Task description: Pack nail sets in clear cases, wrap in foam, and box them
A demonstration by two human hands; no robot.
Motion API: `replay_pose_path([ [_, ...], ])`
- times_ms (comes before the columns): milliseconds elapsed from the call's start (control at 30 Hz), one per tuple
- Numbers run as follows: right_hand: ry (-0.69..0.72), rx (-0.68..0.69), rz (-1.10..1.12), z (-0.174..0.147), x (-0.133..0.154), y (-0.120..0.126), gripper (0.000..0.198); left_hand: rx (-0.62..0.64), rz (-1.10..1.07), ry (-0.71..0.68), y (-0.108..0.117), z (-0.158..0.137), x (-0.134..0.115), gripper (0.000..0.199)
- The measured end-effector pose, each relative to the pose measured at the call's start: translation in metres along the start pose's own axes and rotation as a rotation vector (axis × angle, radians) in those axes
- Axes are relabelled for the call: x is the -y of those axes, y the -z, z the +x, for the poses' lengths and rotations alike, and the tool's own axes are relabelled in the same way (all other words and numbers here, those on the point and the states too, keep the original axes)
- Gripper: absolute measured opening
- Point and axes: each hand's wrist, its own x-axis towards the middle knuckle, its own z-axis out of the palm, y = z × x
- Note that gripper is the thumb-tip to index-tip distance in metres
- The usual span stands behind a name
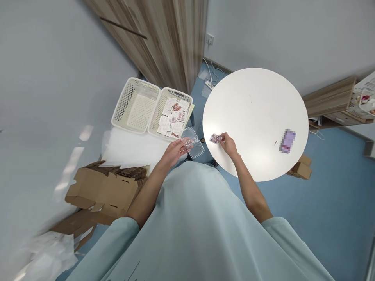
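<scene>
My left hand point(175, 151) is closed on a clear plastic box point(195, 149), whose hinged lid stands open; it is held just off the table's left edge. At the left side of the round white table point(254, 101), my right hand point(229, 144) pinches the right end of a small, shiny purple-and-pink patterned piece point(215, 138). Its exact kind is too small to make out. Beyond my left hand, a white plastic basket point(167, 92) contains several white cards point(177, 127) and reddish patterned pieces point(181, 116).
Left of that basket is a second white basket point(120, 104) with clear plastic inside. Flattened brown cardboard boxes point(102, 189) lie lower left, beside white sheets point(125, 150). A purple pixelated object point(288, 140) rests on the table's right side. Cables and a power strip point(209, 84) are on the floor.
</scene>
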Motion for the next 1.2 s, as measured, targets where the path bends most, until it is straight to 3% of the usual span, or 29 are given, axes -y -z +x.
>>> replay_pose_path([
  [133,0.000,-0.093,0.185,-0.022,0.005,0.017,0.022,0.056,0.044,0.042,-0.023,0.014,0.006,0.037],
  [300,0.019,-0.248,0.420,-0.062,0.029,0.060,0.029,0.159,0.123,0.073,-0.057,0.030,0.016,0.038],
  [500,0.121,-0.128,0.480,-0.107,0.052,0.105,0.030,0.342,0.194,0.098,-0.103,0.042,0.021,0.042],
  [733,0.147,-0.052,0.388,-0.124,0.035,0.114,0.024,0.453,0.248,0.137,-0.138,0.042,0.026,0.043],
  [933,0.202,-0.024,0.298,-0.133,0.025,0.118,0.016,0.458,0.224,0.165,-0.148,0.039,0.030,0.041],
  [1200,0.243,-0.097,0.104,-0.140,0.031,0.120,0.015,0.463,0.239,0.162,-0.157,0.033,0.028,0.041],
])
